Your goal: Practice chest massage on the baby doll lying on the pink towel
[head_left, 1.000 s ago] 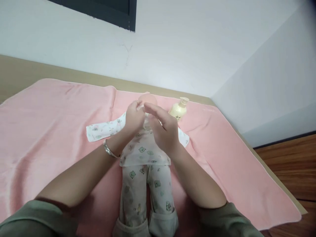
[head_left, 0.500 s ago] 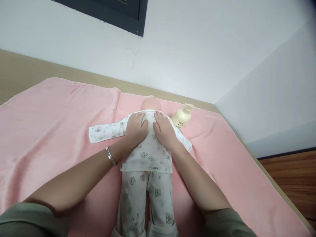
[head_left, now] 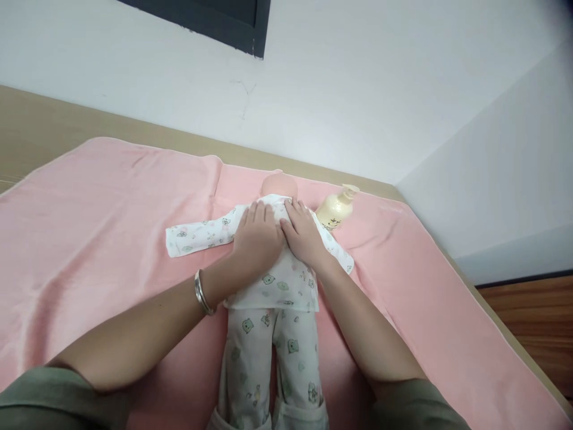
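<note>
A creased pink cloth (head_left: 107, 203) covered most of a beige surface (head_left: 152, 136) against a white wall (head_left: 340, 89), below a dark frame (head_left: 224, 27), with wood-grain panelling (head_left: 532, 322) at lower right. On the cloth lay a doll (head_left: 274, 298) in white printed clothes, head toward the wall, a pale yellow pump bottle (head_left: 335, 210) near its right-hand sleeve in view. The left hand (head_left: 259, 242), a silver bangle (head_left: 201, 292) at its wrist, and the right hand (head_left: 305, 236) lay flat on the upper shirt, fingers straight and narrowly spaced, though whether the thumbs touched was hard to tell.
</note>
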A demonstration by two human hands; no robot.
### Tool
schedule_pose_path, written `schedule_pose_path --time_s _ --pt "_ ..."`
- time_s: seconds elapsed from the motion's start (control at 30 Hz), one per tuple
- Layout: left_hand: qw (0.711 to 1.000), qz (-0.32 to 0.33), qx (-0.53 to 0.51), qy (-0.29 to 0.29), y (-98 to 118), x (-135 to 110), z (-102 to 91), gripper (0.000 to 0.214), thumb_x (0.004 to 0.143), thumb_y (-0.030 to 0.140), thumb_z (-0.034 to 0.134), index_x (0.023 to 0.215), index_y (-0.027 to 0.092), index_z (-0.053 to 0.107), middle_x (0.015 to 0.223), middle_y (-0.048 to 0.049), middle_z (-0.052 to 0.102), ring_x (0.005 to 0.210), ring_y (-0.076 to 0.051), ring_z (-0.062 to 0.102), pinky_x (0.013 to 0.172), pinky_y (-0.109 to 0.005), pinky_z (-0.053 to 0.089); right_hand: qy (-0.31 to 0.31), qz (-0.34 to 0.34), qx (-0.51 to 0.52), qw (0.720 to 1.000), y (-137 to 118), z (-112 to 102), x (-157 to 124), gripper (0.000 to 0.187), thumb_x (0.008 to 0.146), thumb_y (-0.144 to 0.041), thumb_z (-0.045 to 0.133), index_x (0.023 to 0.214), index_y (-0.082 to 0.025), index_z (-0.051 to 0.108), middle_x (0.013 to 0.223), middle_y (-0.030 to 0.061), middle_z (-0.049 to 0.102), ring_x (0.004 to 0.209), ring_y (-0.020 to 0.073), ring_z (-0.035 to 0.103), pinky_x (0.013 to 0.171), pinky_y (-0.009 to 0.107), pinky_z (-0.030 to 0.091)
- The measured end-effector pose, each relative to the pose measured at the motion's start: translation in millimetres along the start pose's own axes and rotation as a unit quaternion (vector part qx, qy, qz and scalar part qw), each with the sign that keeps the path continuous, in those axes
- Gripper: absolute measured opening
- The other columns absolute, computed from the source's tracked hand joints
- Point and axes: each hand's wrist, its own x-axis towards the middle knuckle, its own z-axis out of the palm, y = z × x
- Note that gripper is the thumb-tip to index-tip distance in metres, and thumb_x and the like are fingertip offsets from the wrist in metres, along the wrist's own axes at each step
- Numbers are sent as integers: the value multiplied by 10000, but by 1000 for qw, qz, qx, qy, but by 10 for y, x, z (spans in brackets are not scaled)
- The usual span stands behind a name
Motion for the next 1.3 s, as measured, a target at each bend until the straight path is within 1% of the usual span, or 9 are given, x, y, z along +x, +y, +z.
schedule_pose_path --time_s 0.2,0.3,0.6,0.73,0.87,1.0,1.1,1.2,1.3 --pt "994 97 30 -45 -77 99 -102 401 992 155 344 1181 28 674 1273 -258 690 1300 -358 605 1150 -528 451 0 -44 -113 993 -215 -14 -227 603 1070 -275 279 1567 45 400 1608 307 455 1544 404 409 1246 606 364" --pt "996 54 -2 -77 -249 278 -123 323 997 205 367 1003 102 672 1074 -210 713 1099 -336 662 1000 -517 535 37 -52 -135 989 -340 47 -341 561 1048 -227 328 1522 33 478 1568 321 498 1507 404 468 1231 595 398" --pt "998 49 34 -10 1 -12 -56 465 1032 235 336 1376 19 562 1467 -280 578 1435 -383 509 1187 -544 410 18 -19 -28 999 -19 27 -18 551 1044 -275 292 1486 -35 517 1609 209 501 1543 324 424 1285 533 344" --pt "991 104 48 -67 -8 50 -177 397 988 148 343 1171 48 682 1236 -243 687 1266 -361 604 1091 -506 475 -16 -47 -70 996 -31 -60 -40 567 1053 -297 301 1516 -6 451 1646 231 440 1555 349 387 1269 544 330" --pt "975 160 83 -126 -158 227 -244 323 942 117 379 831 144 681 924 -164 683 950 -317 621 880 -480 513 -15 -54 -162 985 -261 -215 -206 395 1013 -257 377 1217 -77 663 1221 222 741 1150 340 684 992 447 511" --pt "983 116 103 -98 -178 236 -210 350 963 127 342 815 150 658 899 -173 663 912 -322 594 846 -487 493 -12 -32 -187 982 -348 -292 -251 286 999 -276 409 930 -190 673 860 106 737 813 274 683 742 370 481" --pt "987 107 94 -80 -75 131 -196 360 988 138 330 904 121 681 996 -211 680 1000 -360 611 906 -529 494 -9 -7 -121 993 -213 -207 -152 315 1015 -277 365 1020 -198 670 988 105 759 917 279 695 777 369 494" --pt "989 98 93 -51 43 36 -232 357 1004 155 361 1101 51 689 1161 -253 679 1164 -373 606 1024 -519 489 26 -19 -67 997 -22 -63 -20 431 1053 -305 293 1271 -125 618 1379 194 674 1293 319 609 1041 442 482" --pt "978 152 106 -93 72 47 -309 380 978 103 352 1077 41 714 1134 -248 695 1173 -374 619 1069 -519 474 35 -30 -68 997 49 1 26 465 1065 -314 290 1367 -82 557 1500 230 585 1400 334 533 1143 488 421"
